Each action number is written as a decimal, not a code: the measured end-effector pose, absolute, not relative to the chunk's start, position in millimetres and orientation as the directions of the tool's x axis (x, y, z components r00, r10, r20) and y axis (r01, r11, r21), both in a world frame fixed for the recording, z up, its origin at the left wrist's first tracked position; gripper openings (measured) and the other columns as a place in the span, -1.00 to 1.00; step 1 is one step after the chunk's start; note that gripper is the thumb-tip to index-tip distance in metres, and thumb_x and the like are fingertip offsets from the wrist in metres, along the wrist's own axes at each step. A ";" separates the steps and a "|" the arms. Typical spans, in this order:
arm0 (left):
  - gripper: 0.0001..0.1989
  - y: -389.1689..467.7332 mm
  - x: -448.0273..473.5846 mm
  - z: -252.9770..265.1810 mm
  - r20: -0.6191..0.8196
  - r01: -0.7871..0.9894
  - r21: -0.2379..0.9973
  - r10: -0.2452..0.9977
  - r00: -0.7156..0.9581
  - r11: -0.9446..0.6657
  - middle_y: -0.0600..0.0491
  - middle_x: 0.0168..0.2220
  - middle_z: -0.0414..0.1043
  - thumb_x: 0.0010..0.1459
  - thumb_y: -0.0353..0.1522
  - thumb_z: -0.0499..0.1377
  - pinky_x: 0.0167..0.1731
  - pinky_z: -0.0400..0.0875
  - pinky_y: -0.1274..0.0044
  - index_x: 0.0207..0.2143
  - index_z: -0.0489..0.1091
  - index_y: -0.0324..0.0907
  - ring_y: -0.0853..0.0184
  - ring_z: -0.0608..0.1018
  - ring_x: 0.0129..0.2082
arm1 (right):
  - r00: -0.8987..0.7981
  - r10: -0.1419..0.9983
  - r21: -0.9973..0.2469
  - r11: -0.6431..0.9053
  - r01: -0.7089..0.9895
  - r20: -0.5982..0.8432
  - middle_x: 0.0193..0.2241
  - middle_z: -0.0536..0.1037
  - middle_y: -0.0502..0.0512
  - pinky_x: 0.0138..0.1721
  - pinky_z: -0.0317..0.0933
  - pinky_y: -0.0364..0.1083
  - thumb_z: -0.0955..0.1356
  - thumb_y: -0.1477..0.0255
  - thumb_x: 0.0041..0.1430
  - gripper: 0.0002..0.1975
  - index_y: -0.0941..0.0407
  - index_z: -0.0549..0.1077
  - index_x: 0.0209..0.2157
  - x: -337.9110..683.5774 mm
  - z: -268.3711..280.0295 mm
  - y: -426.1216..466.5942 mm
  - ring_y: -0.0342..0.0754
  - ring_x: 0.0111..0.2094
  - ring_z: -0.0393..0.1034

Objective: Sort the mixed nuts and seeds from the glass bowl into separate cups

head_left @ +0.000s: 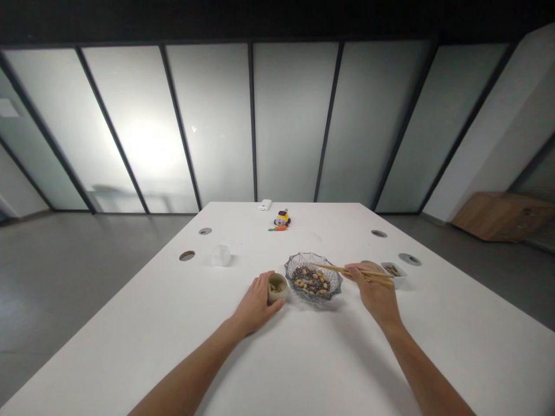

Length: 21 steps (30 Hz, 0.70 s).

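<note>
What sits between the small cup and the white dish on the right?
In the head view, the glass bowl of nuts lies between the cup and the white dish, with chopsticks in the right hand.

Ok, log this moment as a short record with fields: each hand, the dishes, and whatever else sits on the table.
left hand: wrapped around a small beige cup with a few pieces inside
right hand: holds wooden chopsticks, tips over the glass bowl
glass bowl: between the hands, holds mixed nuts and dark beans
white dish: just right of the right hand, some pieces in it
clear container: left of the bowl, apart
far edge: small toy, white box
table: white, with round holes
</note>
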<state>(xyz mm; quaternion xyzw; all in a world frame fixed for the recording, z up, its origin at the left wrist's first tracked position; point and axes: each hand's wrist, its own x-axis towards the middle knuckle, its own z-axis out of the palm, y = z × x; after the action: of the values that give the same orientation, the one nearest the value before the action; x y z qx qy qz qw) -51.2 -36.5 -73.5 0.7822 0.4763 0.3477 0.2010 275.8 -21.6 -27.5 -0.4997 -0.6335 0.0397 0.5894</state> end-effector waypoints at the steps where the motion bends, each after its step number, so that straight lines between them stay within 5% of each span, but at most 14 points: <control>1: -0.33 -36.4 -51.2 -73.4 0.352 0.605 0.647 0.886 0.303 -0.464 -0.20 0.27 0.41 0.23 -0.28 0.33 0.30 0.36 0.08 0.34 0.22 -0.10 -0.05 0.48 0.25 | 0.179 0.693 -0.643 0.497 0.582 0.698 -0.38 0.71 0.14 -0.20 0.47 0.07 0.37 -0.11 0.34 -0.47 0.04 0.67 -0.39 274.7 -28.0 -21.9 0.10 -0.30 0.60; 11: -0.33 -36.7 -50.1 -71.4 0.332 0.613 0.648 0.892 0.306 -0.452 -0.23 0.27 0.41 0.23 -0.28 0.33 0.30 0.36 0.08 0.33 0.22 -0.14 -0.06 0.48 0.25 | -0.001 0.768 -0.668 0.558 0.493 0.641 -0.34 0.71 0.14 -0.22 0.49 0.01 0.38 -0.09 0.36 -0.50 0.03 0.68 -0.37 252.7 -30.9 -33.4 0.06 -0.30 0.62; 21: -0.32 -35.7 -51.6 -73.1 0.332 0.610 0.650 0.892 0.308 -0.452 -0.23 0.28 0.40 0.23 -0.28 0.33 0.32 0.33 0.08 0.34 0.22 -0.13 -0.05 0.47 0.27 | 0.203 0.734 -0.714 0.493 0.497 0.648 -0.36 0.71 0.14 -0.22 0.58 0.08 0.44 -0.08 0.27 -0.53 0.03 0.67 -0.38 269.1 -30.7 -25.3 0.09 -0.29 0.63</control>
<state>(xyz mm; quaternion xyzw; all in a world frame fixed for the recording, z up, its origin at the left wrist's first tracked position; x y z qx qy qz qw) -51.6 -35.7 -73.1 0.7816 0.4805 0.3395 0.2072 269.1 -25.3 -30.7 -0.4938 -0.6234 0.0992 0.5980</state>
